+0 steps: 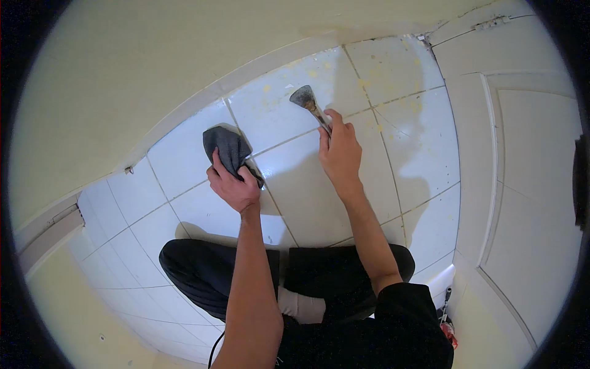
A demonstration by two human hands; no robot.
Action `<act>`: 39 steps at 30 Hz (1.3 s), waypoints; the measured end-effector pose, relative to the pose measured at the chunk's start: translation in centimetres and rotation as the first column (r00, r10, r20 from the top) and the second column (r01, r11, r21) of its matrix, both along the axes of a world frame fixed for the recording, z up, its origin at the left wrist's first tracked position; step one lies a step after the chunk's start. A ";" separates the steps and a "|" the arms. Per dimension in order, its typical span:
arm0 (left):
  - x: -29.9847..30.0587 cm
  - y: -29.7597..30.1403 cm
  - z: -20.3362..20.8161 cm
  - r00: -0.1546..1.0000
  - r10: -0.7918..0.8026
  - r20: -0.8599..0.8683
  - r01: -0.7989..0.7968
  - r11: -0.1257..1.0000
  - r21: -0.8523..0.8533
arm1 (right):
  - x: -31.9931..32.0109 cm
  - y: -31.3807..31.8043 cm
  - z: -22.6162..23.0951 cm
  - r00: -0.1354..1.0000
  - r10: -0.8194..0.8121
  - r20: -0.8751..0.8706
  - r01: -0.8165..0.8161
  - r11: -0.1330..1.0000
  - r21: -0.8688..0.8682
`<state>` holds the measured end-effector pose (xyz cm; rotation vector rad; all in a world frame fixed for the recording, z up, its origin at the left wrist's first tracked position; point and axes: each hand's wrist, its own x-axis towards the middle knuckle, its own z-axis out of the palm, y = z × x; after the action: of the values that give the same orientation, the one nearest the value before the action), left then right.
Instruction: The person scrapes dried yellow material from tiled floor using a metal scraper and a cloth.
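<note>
A dark grey cloth [226, 142] lies bunched on the white floor tiles, with my left hand [235, 187] closed over its near part and the fingers pressing it down. To the right, my right hand [342, 150] grips the handle of a putty knife [305, 98]. Its flared grey blade points away to the upper left, over a tile near the wall. Whether the blade touches the tile I cannot tell. Yellow spots [327, 66] mark the tiles around and beyond the blade.
A pale wall [153, 55] with a low skirting runs along the far side. At the right stands a cream panelled door [534, 160]. My bent legs [203, 273] in black trousers take up the near floor. A red item [450, 335] lies at the lower right.
</note>
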<state>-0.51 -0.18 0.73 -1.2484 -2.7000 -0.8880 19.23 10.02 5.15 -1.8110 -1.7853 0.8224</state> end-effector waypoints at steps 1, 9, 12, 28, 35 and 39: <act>0.1 0.1 0.0 1.000 -0.001 0.005 0.001 1.000 0.007 | 0.2 -0.1 -0.9 0.997 0.022 0.072 -0.026 0.998 0.049; 0.1 0.0 0.0 1.000 -0.004 -0.006 0.004 1.000 -0.012 | 1.3 0.1 -2.7 0.972 0.043 0.232 -0.088 0.979 0.186; 0.2 0.0 0.0 1.000 0.001 0.006 -0.001 1.000 -0.020 | 1.9 0.1 -2.4 0.960 0.074 0.269 -0.119 0.981 0.153; 0.2 0.0 0.1 1.000 0.005 -0.005 -0.005 1.000 -0.025 | 2.7 0.9 -1.2 0.975 -0.013 0.223 -0.003 0.998 0.069; 0.2 0.0 0.3 1.000 0.004 0.019 -0.004 1.000 -0.023 | 2.2 1.0 -1.4 0.986 0.048 0.161 -0.069 0.989 0.128; 0.2 0.0 0.3 1.000 0.004 0.022 -0.003 0.999 -0.042 | 2.3 1.0 -1.3 0.977 0.082 0.196 -0.101 0.991 0.089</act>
<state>-0.30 -0.14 1.03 -1.2487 -2.7510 -0.8537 21.52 10.97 3.84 -1.8073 -2.0070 0.5984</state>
